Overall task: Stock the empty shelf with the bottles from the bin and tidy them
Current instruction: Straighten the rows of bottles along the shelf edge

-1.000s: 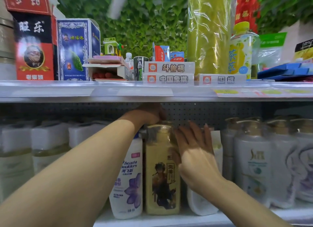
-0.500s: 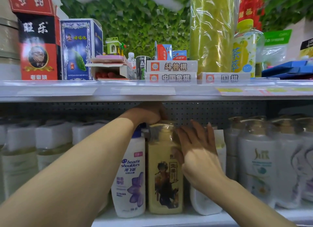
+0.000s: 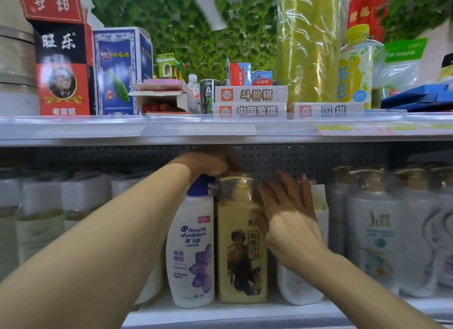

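left hand point(image 3: 213, 160): reached deep under the upper shelf, fingers curled down over the tops of the bottles near the blue cap; which bottle it gripped could not be told.
right hand point(image 3: 288, 218): fingers straight and spread, palm flat against the right side of the yellow bottle.
yellow bottle point(image 3: 241, 242): upright on the lower shelf, clear cap over the pump, figure printed on the label, front row.
white shampoo bottle point(image 3: 192, 250): upright, touching the yellow bottle's left side, blue cap, purple flower on the label.
white bottle point(image 3: 300, 288): just right of the yellow one, mostly hidden behind the right hand and wrist.
lower shelf point(image 3: 220, 314): white board, bottles standing near its front edge.
pale pump bottles point(image 3: 377, 230): row at right, upright, blurred.
blurred white-capped containers point(image 3: 41, 206): row at left, detail unclear.
upper shelf point(image 3: 220, 130): clear price strip along the edge; boxes, game sets and a yellow wrapped roll point(image 3: 308, 41) stood on top.
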`<action>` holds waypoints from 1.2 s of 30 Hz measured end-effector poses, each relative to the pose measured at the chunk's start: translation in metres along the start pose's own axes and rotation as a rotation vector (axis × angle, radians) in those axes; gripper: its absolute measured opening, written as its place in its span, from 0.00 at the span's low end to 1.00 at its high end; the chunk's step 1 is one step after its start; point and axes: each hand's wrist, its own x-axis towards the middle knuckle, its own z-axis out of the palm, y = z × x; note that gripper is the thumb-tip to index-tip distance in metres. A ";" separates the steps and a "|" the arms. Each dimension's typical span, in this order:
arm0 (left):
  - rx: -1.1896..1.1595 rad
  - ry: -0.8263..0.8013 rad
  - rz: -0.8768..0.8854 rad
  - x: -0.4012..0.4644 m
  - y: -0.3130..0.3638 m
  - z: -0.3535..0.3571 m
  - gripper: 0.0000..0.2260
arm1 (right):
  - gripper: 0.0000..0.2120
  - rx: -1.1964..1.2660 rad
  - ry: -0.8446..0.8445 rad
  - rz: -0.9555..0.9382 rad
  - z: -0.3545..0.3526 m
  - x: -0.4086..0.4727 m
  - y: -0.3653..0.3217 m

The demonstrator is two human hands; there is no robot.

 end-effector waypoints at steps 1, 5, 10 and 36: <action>0.006 0.010 0.015 0.001 -0.002 0.001 0.16 | 0.22 0.002 -0.001 0.011 0.000 0.000 -0.001; 0.033 0.081 0.073 -0.003 -0.009 0.004 0.10 | 0.23 -0.024 0.007 0.040 0.001 0.004 -0.007; 0.062 0.156 0.059 -0.018 -0.019 0.006 0.13 | 0.35 -0.089 0.000 0.039 0.004 0.011 -0.012; 0.383 0.462 -0.341 -0.137 -0.057 0.119 0.39 | 0.25 0.293 -0.323 -0.106 -0.020 -0.049 -0.081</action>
